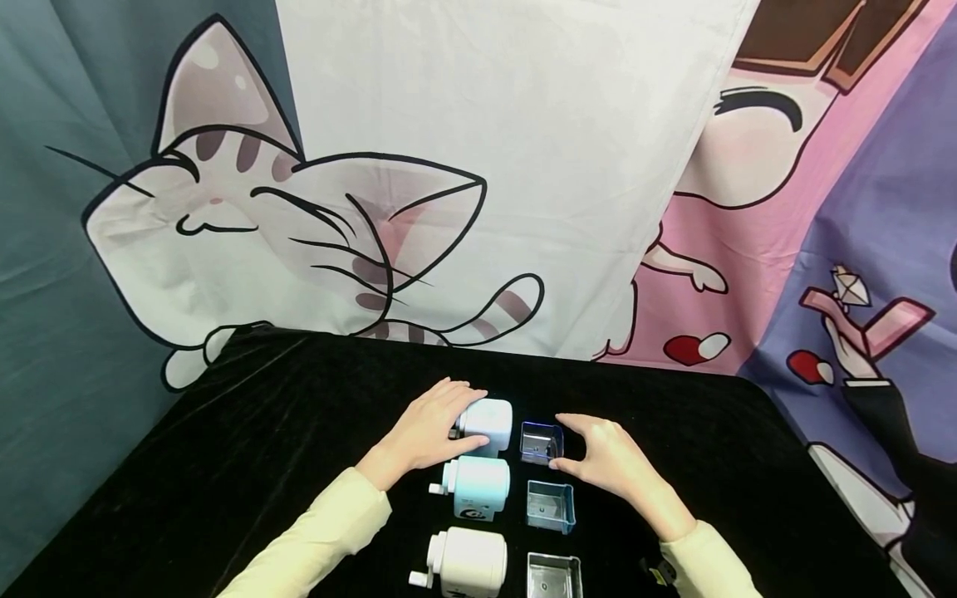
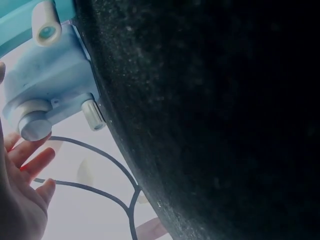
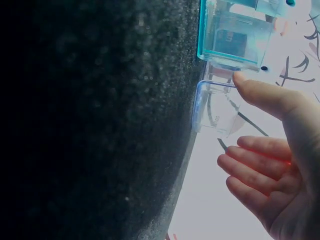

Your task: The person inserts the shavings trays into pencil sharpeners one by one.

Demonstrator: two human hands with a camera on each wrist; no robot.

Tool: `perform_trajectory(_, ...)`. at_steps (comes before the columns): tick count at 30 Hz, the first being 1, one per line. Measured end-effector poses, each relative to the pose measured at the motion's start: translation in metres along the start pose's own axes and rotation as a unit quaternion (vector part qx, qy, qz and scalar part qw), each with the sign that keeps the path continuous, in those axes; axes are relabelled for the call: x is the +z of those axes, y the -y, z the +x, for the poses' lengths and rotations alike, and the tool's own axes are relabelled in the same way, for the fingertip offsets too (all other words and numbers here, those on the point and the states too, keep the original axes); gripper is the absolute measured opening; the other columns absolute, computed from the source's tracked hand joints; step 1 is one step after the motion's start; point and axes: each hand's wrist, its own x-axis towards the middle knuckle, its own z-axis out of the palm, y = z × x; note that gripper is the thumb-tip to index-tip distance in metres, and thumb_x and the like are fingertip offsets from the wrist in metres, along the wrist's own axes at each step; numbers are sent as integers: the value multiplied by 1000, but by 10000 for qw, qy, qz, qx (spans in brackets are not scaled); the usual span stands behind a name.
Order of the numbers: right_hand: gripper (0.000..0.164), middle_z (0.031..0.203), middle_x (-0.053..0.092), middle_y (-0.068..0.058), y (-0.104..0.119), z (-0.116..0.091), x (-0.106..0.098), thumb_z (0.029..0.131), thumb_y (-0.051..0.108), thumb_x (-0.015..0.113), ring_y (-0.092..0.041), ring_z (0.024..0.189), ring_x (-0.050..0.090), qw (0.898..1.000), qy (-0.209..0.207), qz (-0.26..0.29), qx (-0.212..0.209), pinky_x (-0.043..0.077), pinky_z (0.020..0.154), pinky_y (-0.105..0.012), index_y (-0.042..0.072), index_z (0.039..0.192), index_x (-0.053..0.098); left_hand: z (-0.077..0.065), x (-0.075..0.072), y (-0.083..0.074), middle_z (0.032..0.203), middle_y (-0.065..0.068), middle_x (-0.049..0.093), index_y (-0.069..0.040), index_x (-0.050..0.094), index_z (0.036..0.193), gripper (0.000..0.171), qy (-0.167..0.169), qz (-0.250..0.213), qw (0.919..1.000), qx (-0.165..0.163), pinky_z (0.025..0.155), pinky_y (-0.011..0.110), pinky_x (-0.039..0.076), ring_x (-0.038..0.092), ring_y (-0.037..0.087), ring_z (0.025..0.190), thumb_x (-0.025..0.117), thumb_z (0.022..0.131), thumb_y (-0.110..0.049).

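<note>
Three desktop pencil sharpeners with side cranks stand in a column: a pale blue one (image 1: 489, 422) farthest off, a light turquoise one (image 1: 480, 482) and a cream one (image 1: 471, 561) nearest. My left hand (image 1: 432, 426) is at the pale blue sharpener, its fingers extended along the far side and its thumb in front. In the left wrist view those fingers are loosely bent beside the round knob (image 2: 36, 125). My right hand (image 1: 609, 453) spreads thumb and fingers about a clear blue-rimmed drawer (image 1: 542, 443); the thumb is right at its near corner, the fingers apart from its wall.
Right of the sharpeners, a clear teal drawer (image 1: 550, 505) and a clear colourless drawer (image 1: 554, 575) stand in line. Black cloth (image 1: 299, 465) covers the table. A small dark object (image 1: 661, 571) lies by the right sleeve. A printed curtain (image 1: 523, 108) hangs behind.
</note>
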Motion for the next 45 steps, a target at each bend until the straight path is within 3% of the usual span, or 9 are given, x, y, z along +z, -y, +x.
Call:
perform_trajectory(10, 60, 112, 65, -5, 0, -1, 2, 65, 42, 76, -18, 103, 61, 9998, 160, 6, 78, 48, 87, -36, 9, 113, 62, 4, 5, -3, 119, -3, 56, -18, 46, 127, 67, 152, -3, 9999, 64, 111, 34, 24, 48, 11, 115, 52, 78, -62)
perform_trajectory(20, 60, 110, 66, -5, 0, 0, 5, 64, 41, 77, -14, 97, 63, 9995, 293, 48, 103, 50, 83, -35, 10, 113, 62, 7, 9, -3, 119, -5, 56, -20, 44, 128, 72, 333, -31, 9994, -111, 110, 33, 25, 48, 10, 115, 51, 75, -68)
perform_trajectory(24, 60, 109, 67, -4, 0, 0, 5, 64, 42, 77, -14, 97, 63, 9997, 248, 48, 52, 50, 82, -34, 10, 113, 63, 8, 10, -3, 116, -6, 56, -21, 45, 127, 73, 337, -89, 9993, -146, 97, 30, 39, 49, 9, 105, 53, 72, -69)
perform_trajectory(27, 60, 109, 67, -3, 0, 1, 5, 64, 42, 77, -14, 97, 63, 9997, 247, 37, -4, 50, 82, -34, 10, 113, 62, 10, 11, -3, 112, -7, 57, -22, 46, 126, 73, 280, -127, 9994, -133, 86, 27, 44, 48, 7, 97, 55, 71, -69)
perform_trajectory(38, 61, 108, 67, -4, -2, 6, 5, 63, 43, 77, -12, 95, 62, 9991, 416, 90, 35, 51, 79, -33, 9, 112, 63, 16, 11, -6, 111, -4, 56, -22, 43, 128, 80, 490, -315, 9977, -333, 79, 27, 47, 50, 7, 92, 59, 66, -70)
perform_trajectory(45, 58, 105, 67, -3, -2, 8, 5, 63, 41, 77, -10, 91, 62, 9988, 444, 151, 102, 51, 78, -32, 10, 110, 63, 17, 8, -6, 109, -3, 57, -19, 48, 122, 73, 557, -378, 9974, -242, 78, 27, 48, 51, 8, 92, 61, 68, -66)
